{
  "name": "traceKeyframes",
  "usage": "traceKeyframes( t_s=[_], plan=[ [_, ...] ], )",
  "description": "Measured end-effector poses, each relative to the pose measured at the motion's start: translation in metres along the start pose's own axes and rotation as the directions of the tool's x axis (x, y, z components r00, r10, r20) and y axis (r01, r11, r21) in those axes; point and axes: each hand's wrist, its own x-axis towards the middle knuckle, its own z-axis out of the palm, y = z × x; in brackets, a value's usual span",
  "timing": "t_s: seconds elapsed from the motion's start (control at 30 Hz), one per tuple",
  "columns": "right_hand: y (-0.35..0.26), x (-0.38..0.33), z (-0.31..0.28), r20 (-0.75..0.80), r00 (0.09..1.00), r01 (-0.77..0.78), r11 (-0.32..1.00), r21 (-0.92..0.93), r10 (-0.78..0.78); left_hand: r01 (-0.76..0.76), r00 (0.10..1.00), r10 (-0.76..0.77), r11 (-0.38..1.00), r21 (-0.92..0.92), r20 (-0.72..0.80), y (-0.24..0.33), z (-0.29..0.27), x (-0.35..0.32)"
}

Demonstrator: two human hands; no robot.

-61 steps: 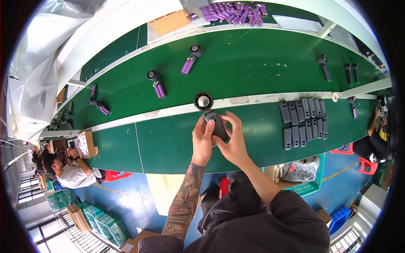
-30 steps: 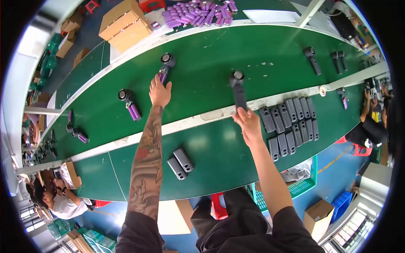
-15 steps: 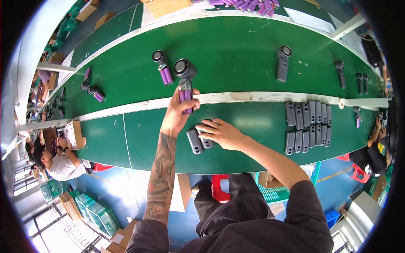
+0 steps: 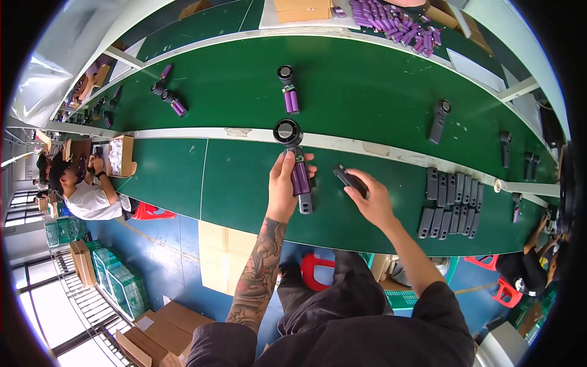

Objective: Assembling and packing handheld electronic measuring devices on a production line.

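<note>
My left hand is wrapped round the body of a dark grey handheld fan. Its round head points away from me, and purple battery cells and a bit of circuit board show in the uncovered handle. Just below the cells, a grey handle cover lies on the green bench. To the right, my right hand pinches another grey handle cover between thumb and fingers, apart from the fan. Further right, several more handle covers lie in two rows.
Beyond a pale rail runs a green belt bearing an uncovered fan and a closed fan. Purple batteries are heaped at the back. One person sits at the left, another at the far right.
My right hand has picked one handle cover off the bench and moved right with it. My left hand has brought the fan nearer, over the bench. The whole view has shifted.
</note>
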Motion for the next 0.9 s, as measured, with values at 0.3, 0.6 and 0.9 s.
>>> traceKeyframes(
  t_s=[0.3, 0.6, 0.9],
  plan=[
    [-0.071, 0.032, 0.035, -0.444, 0.878, 0.167, 0.984, -0.063, -0.177, -0.091, 0.996, 0.086, 0.980, -0.178, -0.033, -0.018, 0.028, -0.006],
    [-0.065, 0.032, 0.046, -0.452, 0.870, 0.125, 0.975, -0.183, -0.196, -0.103, 0.994, 0.103, 0.995, 0.005, 0.020, -0.014, 0.042, -0.012],
    [-0.047, 0.036, 0.038, -0.109, 0.948, -0.133, 0.684, 0.717, 0.299, -0.028, 0.994, 0.015, 0.992, 0.124, 0.110, -0.021, 0.037, -0.006]
  ],
)
